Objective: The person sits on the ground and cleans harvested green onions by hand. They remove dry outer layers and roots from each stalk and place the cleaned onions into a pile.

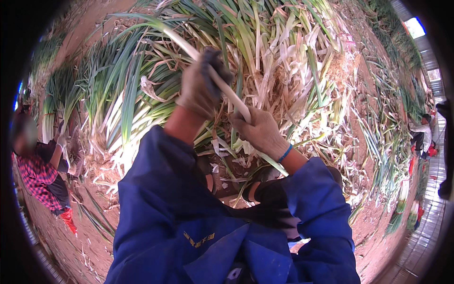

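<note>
A long white-stalked green onion [228, 90] slants across the view, its green leaves at the upper left. My left hand [204, 83], in a glove with dark palm and fingers, is wrapped around the middle of the stalk. Lower right, my right hand [260, 131] wears a pale knit glove and grips the stalk's lower end, so that tip is hidden in the fingers. Behind both hands lie stripped leaves and dry husks [280, 78]. A heap of green onions with white stalks [152, 110] lies left of my left hand.
Piles of green onions [110, 81] spread over the brown soil [95, 209]. At the left a person in a checked shirt [39, 174] handles onions. Another person [422, 133] sits at the far right. Tied onion bundles [399, 209] lie at the lower right.
</note>
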